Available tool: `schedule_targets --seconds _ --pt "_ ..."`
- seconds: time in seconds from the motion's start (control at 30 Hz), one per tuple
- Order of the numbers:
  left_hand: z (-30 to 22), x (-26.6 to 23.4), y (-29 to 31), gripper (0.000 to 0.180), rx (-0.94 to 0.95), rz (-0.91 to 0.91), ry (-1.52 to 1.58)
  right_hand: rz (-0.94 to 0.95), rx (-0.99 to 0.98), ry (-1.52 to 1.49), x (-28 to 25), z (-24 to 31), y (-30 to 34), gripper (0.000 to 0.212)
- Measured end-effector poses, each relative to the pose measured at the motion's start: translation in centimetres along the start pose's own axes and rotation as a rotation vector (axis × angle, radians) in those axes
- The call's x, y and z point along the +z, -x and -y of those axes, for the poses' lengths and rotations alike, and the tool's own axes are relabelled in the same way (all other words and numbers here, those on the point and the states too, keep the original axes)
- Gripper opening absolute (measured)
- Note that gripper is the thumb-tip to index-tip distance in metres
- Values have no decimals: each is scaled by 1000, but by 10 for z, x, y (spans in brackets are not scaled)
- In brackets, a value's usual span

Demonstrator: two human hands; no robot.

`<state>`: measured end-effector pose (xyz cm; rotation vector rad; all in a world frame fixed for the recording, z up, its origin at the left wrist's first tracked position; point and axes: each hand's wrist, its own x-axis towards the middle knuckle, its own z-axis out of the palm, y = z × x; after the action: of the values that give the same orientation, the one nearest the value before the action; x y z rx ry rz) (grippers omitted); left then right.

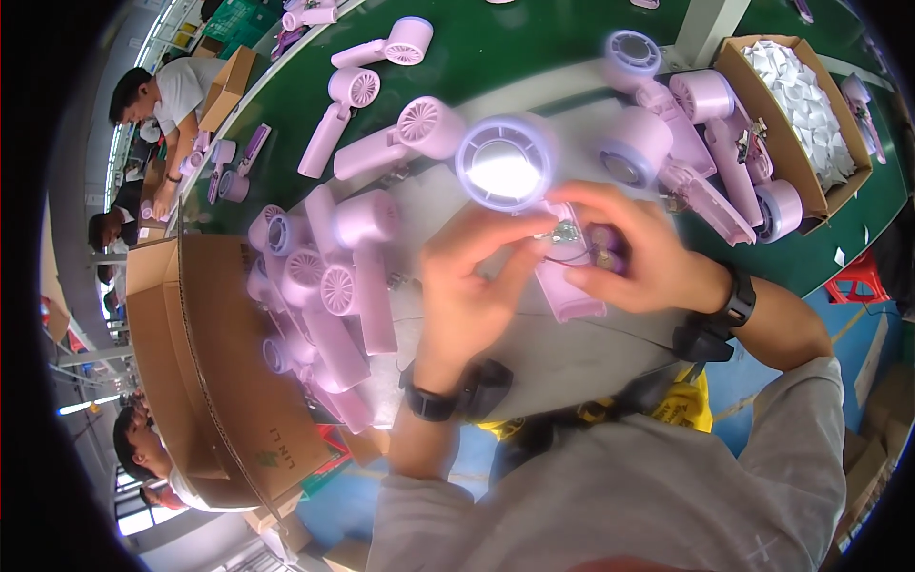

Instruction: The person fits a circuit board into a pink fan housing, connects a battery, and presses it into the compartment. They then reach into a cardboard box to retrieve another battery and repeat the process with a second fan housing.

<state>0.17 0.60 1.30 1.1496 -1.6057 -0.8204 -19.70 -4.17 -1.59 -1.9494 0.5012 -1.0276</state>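
Note:
A pink-purple handheld fan [573, 297] lies in front of me with its handle opened, its round head [503, 164] pointing away. Inside the handle sits a small green circuit board [564, 232] with thin wires. My left hand [469, 286] closes thumb and forefinger at the board's left edge; the exact contact is blurred. Curled around the handle's right side is my right hand [653, 255], its forefinger near the fan's neck and its thumb lower down. Shiny purple cylindrical parts [606, 248] show between those fingers.
Fans [329, 296] are heaped at left, beside a large cardboard box [219, 353]. More fans with opened handles [681, 143] lie at right, near a carton of white folded pieces [796, 105]. Other fans rest on the green table [524, 48]. People work at far left.

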Motion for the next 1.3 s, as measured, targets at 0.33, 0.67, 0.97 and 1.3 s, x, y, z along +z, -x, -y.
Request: schedule_targets --seconds 0.33,0.67,0.97,1.3 --pt "2 4 -1 27 -120 -7 120 114 183 -78 -1 5 0 68" --pt "32 -3 -6 20 -278 -1 25 191 150 240 -13 2 -8 64" --pt "44 0 -6 33 -278 121 180 132 723 2 -30 28 -2 39" --pt "44 8 -7 35 -366 171 131 25 180 710 -16 23 15 9"
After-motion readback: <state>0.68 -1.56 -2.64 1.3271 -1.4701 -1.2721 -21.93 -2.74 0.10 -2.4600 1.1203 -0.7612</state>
